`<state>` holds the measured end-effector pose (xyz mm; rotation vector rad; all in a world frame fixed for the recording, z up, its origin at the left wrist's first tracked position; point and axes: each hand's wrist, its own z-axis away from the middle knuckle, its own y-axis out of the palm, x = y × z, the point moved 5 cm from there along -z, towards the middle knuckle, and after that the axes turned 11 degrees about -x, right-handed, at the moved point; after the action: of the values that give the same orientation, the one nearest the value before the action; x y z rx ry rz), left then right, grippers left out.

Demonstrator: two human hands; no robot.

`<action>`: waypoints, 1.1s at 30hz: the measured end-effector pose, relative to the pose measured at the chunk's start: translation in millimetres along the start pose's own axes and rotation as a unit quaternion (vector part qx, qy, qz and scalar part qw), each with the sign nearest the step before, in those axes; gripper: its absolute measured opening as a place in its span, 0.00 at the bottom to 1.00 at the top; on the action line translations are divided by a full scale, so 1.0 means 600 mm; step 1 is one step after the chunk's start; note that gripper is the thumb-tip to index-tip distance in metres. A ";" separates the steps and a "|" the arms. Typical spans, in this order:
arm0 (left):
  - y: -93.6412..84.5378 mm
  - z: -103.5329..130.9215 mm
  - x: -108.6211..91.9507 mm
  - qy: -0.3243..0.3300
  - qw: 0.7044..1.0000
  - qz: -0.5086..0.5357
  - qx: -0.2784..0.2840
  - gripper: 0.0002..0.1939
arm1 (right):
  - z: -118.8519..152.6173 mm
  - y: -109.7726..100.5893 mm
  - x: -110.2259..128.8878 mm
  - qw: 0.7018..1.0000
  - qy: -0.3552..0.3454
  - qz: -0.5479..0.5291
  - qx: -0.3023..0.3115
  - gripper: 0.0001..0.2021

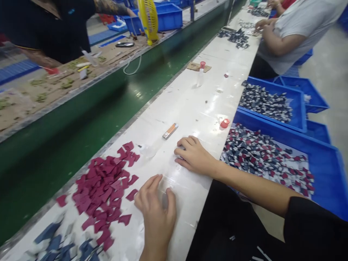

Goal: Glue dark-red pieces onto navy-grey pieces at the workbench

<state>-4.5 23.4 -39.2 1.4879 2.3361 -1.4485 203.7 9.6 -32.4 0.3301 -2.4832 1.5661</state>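
Observation:
My left hand [155, 214] is at the table's near side, thumb and fingers apart and curved, holding nothing that I can see. Just left of it spreads a pile of maroon cut pieces [102, 188]. Farther along the table, my right hand [196, 156] rests with bent, spread fingers; a greyish patch under them is too unclear to name. Beyond its fingertips lies a small orange-and-silver bar [170, 131]. A clear plastic bottle [149, 150] lies between this bar and the maroon pile. Blue-and-white pieces [62, 243] sit at the lower left.
Blue bins [326, 170] of small pieces stand right of the white table [179, 105]. On it are a red cap [224, 123] and a red-topped bottle [200, 77]. A green belt [108, 112] runs alongside. Co-workers sit ahead [288, 40] and across, near a yellow fan [148, 20].

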 end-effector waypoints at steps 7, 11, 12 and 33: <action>0.000 0.002 -0.002 -0.029 1.000 0.001 0.000 0.20 | 0.107 -0.081 -0.082 0.994 0.087 0.044 -0.043 0.09; 0.003 0.006 0.001 -0.017 1.000 -0.008 0.007 0.21 | 0.189 -0.147 -0.152 0.975 0.168 0.111 -0.094 0.11; 0.004 0.006 0.003 -0.012 1.000 -0.008 0.006 0.21 | 0.204 -0.161 -0.165 0.968 0.188 0.129 -0.105 0.11; -0.019 0.015 -0.033 -0.089 0.996 0.015 0.010 0.20 | 0.007 -0.113 -0.182 0.937 0.338 0.013 -0.091 0.12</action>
<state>-5.7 1.6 -27.5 1.3324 2.1928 -1.5315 327.5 -12.9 -5.9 -0.2400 -2.0531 1.1694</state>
